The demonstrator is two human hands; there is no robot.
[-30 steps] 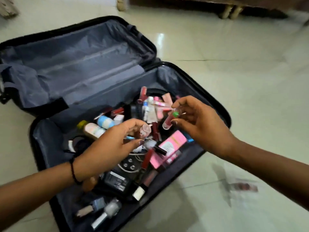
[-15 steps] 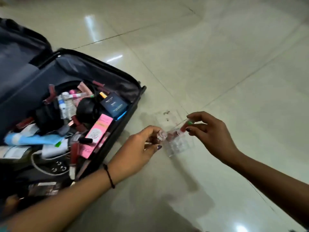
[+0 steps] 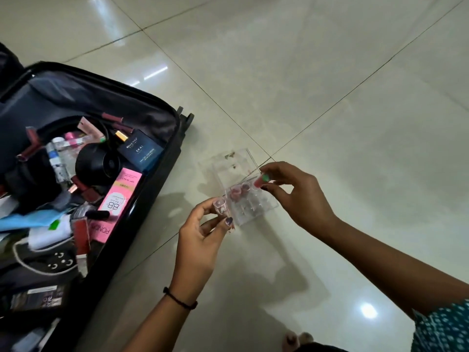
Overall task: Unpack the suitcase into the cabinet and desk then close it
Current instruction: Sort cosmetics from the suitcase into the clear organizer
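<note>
Suitcase (image 3: 63,95): open on floor (image 3: 330,97), cosmetics (image 3: 119,199) inside | Clear organizer (image 3: 238,174): on floor beside it | Left hand (image 3: 200,240): pinches clear-capped tube (image 3: 220,205) | Right hand (image 3: 297,196): pinches green-capped pink tube (image 3: 261,180) over organizer

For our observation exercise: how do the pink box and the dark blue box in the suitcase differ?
The pink box is long and narrow; the dark blue box is squarer. The pink box has dark lettering, the dark blue box pale lettering. Both lie in the suitcase.

Suitcase (image 3: 162,179) black, lining grey. Carton (image 3: 119,196) pink. Box (image 3: 140,151) navy. Organiser (image 3: 243,199) clear. Floor (image 3: 330,97) cream, glossy. Wristband (image 3: 180,299) black. Sleeve (image 3: 444,329) teal, white-spotted.
</note>
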